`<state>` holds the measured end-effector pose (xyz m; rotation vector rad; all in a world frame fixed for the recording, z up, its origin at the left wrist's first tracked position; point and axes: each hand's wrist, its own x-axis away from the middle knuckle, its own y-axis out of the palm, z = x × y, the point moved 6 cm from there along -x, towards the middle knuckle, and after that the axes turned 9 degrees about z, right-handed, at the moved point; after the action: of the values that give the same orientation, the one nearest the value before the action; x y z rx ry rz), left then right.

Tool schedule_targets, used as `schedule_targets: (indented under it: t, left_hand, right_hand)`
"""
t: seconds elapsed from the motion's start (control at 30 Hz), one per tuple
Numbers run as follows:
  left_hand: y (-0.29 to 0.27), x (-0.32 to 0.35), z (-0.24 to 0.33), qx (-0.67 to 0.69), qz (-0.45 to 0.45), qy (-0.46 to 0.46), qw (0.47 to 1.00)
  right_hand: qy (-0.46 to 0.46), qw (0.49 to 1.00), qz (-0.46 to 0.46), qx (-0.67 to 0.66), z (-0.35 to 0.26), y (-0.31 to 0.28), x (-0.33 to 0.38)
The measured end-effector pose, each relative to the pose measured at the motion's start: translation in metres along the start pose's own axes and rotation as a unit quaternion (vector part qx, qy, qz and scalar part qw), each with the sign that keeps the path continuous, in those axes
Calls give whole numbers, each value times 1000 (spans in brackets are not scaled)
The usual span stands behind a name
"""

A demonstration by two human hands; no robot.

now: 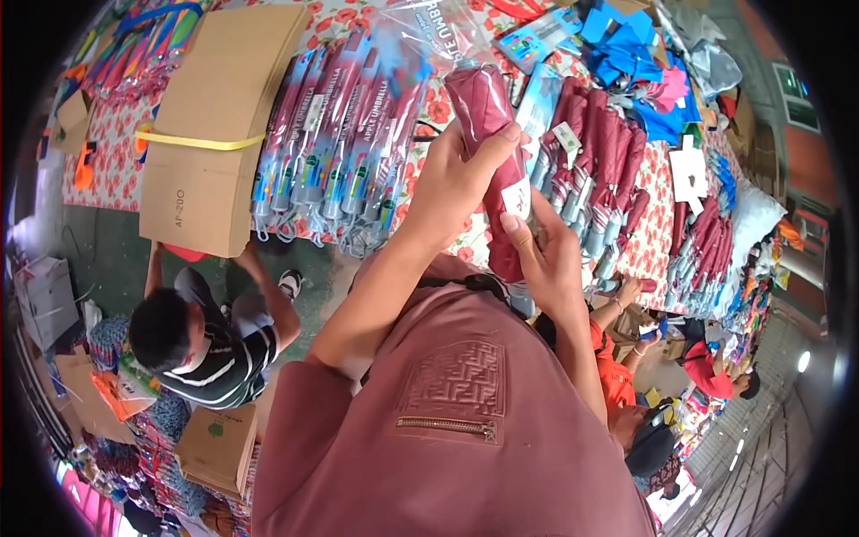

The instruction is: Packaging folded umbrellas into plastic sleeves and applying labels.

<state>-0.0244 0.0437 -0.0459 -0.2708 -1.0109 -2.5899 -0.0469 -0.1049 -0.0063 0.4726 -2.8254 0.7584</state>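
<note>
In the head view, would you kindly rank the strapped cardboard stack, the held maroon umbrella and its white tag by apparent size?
1. cardboard stack
2. maroon umbrella, held by left hand and right hand, nearer the camera
3. white tag

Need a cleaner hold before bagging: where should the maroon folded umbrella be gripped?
Probably around the mid-shaft of the maroon folded umbrella, coming from its left side as the left hand does. It is a slim cylinder, tilted, its top inside the clear plastic sleeve. The right hand steadies the lower end near the white tag.

table point(107, 161): floral cloth | cardboard boxes point(219, 125) | bagged umbrellas point(335, 148) | maroon umbrellas point(599, 152)
</note>
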Motion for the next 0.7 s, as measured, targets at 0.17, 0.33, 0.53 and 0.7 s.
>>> schedule_targets:
  t: [0.17,0.33,0.53,0.7]
  left_hand:
    - [8,8,-3,6,-25,11,1000]
    - [19,20,-1,-17,-32,35,999]
    - [24,30,1,-60,-19,50,997]
    - [17,23,5,116,51,39,991]
  right_hand:
    - [-7,999,6,32,-8,0,0]
    - [-9,999,37,-12,-3,0,2]
    - [-34,999,21,-24,0,-9,8]
    - [70,972,-17,-223,19,-16,15]
